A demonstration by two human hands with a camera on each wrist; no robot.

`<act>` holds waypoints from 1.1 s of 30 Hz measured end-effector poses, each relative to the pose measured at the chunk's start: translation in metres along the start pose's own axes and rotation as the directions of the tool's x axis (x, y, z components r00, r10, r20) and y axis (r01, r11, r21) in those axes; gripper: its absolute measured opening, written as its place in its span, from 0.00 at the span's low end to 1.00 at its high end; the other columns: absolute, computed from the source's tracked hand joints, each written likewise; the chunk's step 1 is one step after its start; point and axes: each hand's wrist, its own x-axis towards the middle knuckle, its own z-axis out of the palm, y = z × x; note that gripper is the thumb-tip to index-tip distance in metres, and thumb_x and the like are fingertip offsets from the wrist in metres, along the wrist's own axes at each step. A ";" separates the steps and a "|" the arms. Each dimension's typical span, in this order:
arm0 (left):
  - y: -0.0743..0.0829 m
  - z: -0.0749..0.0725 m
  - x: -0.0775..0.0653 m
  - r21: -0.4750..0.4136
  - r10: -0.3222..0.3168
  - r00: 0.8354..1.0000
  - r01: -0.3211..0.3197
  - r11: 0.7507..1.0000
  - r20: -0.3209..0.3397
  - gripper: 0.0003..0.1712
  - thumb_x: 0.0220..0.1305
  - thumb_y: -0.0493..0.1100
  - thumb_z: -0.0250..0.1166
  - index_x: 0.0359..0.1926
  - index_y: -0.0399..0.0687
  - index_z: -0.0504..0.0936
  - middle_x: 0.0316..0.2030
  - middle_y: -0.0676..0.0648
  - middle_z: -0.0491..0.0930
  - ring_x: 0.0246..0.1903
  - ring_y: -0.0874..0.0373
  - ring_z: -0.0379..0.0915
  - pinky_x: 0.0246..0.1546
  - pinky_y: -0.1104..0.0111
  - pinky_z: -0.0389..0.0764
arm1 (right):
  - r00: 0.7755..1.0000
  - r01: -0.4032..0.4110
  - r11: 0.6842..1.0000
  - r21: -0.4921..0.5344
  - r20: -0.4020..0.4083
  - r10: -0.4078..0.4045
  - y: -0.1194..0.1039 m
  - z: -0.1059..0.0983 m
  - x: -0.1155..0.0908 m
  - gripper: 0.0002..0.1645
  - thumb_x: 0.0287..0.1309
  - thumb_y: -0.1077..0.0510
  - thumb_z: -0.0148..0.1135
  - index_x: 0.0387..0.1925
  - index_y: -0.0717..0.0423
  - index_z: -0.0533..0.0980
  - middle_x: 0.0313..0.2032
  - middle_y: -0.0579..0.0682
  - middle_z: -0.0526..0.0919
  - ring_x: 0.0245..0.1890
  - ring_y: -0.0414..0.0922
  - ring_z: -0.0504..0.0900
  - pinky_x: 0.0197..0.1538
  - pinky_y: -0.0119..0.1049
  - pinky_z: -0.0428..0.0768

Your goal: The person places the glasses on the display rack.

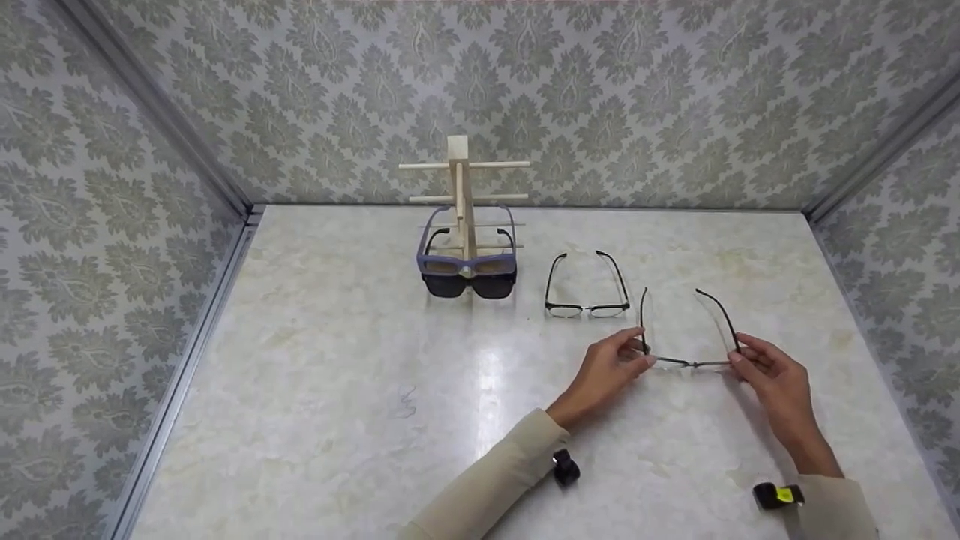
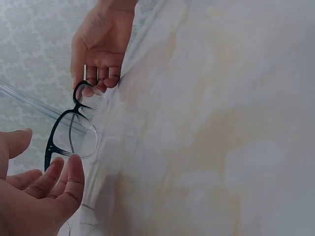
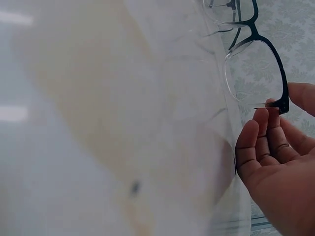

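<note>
A pair of eyeglasses with a black upper rim and clear lower rims is between my two hands, its temples open and pointing away from me. My left hand holds its left corner, fingers curled at the hinge. In the left wrist view the left thumb stands a little off the frame. At the opposite corner my right hand pinches the hinge, and the right wrist view shows its thumb against the frame. Just beyond the left hand lies a second pair of black-browed eyeglasses, temples spread.
A wooden glasses stand with several crossbars rises near the back wall. Purple-framed glasses hang on its lower part, above black sunglasses. Patterned walls border the marbled tabletop at the back and both sides.
</note>
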 end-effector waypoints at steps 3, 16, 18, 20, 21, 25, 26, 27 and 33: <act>0.002 -0.001 -0.001 -0.019 -0.004 1.000 0.004 1.000 0.000 0.32 0.78 0.41 0.71 0.76 0.34 0.76 0.54 0.42 0.88 0.44 0.67 0.85 0.41 0.74 0.87 | 1.000 0.003 0.998 0.060 0.021 -0.004 -0.004 0.000 -0.004 0.34 0.74 0.59 0.73 0.74 0.70 0.74 0.46 0.44 0.86 0.43 0.38 0.87 0.46 0.26 0.88; 0.014 -0.018 -0.008 -0.039 0.011 0.998 -0.013 0.999 -0.065 0.28 0.75 0.39 0.73 0.72 0.33 0.81 0.50 0.49 0.90 0.46 0.67 0.85 0.38 0.75 0.86 | 0.998 0.009 0.985 0.169 0.067 -0.021 -0.032 0.010 -0.018 0.34 0.75 0.60 0.72 0.75 0.70 0.73 0.49 0.48 0.86 0.48 0.43 0.88 0.48 0.27 0.88; 0.016 -0.021 -0.009 -0.035 0.022 0.997 -0.024 0.999 -0.072 0.28 0.76 0.39 0.73 0.71 0.34 0.81 0.50 0.49 0.90 0.47 0.67 0.85 0.41 0.76 0.86 | 0.997 0.011 0.981 0.191 0.070 -0.025 -0.036 0.012 -0.019 0.33 0.75 0.61 0.71 0.75 0.70 0.73 0.49 0.48 0.87 0.49 0.43 0.88 0.48 0.27 0.88; 0.018 -0.024 -0.010 -0.034 0.033 0.996 -0.036 0.999 -0.077 0.27 0.76 0.39 0.73 0.71 0.35 0.82 0.51 0.48 0.90 0.48 0.67 0.85 0.43 0.76 0.86 | 0.997 0.013 0.981 0.194 0.070 -0.027 -0.039 0.014 -0.020 0.33 0.75 0.62 0.71 0.75 0.69 0.73 0.49 0.49 0.87 0.49 0.42 0.88 0.48 0.27 0.88; 0.019 -0.026 -0.011 -0.037 0.037 0.996 -0.040 0.999 -0.079 0.27 0.76 0.39 0.73 0.71 0.35 0.82 0.51 0.48 0.90 0.48 0.66 0.85 0.44 0.75 0.86 | 0.997 0.012 0.980 0.197 0.069 -0.026 -0.041 0.015 -0.020 0.33 0.75 0.62 0.71 0.75 0.69 0.73 0.49 0.48 0.88 0.48 0.42 0.88 0.48 0.26 0.88; 0.021 -0.032 -0.012 -0.051 0.049 0.995 -0.054 0.997 -0.091 0.27 0.76 0.38 0.72 0.71 0.34 0.81 0.52 0.46 0.90 0.49 0.64 0.85 0.45 0.74 0.88 | 0.998 0.013 0.979 0.203 0.063 -0.026 -0.047 0.020 -0.021 0.33 0.75 0.62 0.71 0.75 0.68 0.74 0.49 0.49 0.88 0.48 0.41 0.88 0.48 0.26 0.88; 0.021 -0.033 -0.013 -0.057 0.049 0.994 -0.055 0.997 -0.096 0.27 0.76 0.37 0.72 0.71 0.33 0.81 0.52 0.46 0.90 0.49 0.64 0.85 0.45 0.73 0.88 | 0.998 0.013 0.979 0.205 0.063 -0.027 -0.049 0.021 -0.021 0.33 0.75 0.62 0.72 0.75 0.68 0.74 0.49 0.49 0.88 0.48 0.41 0.88 0.49 0.27 0.88; 0.022 -0.034 -0.013 -0.062 0.047 0.994 -0.054 0.997 -0.102 0.27 0.76 0.37 0.72 0.71 0.33 0.81 0.52 0.46 0.89 0.49 0.64 0.85 0.45 0.73 0.88 | 0.998 0.014 0.979 0.205 0.063 -0.028 -0.050 0.023 -0.022 0.33 0.75 0.61 0.72 0.75 0.68 0.74 0.49 0.49 0.88 0.48 0.42 0.88 0.49 0.27 0.88; 0.025 -0.041 -0.017 -0.092 0.024 0.989 -0.038 0.995 -0.143 0.27 0.75 0.38 0.73 0.71 0.36 0.83 0.49 0.50 0.89 0.47 0.67 0.84 0.44 0.71 0.90 | 0.998 0.015 0.985 0.173 0.058 -0.025 -0.058 0.032 -0.024 0.29 0.74 0.61 0.72 0.72 0.63 0.78 0.49 0.50 0.88 0.47 0.43 0.87 0.49 0.27 0.88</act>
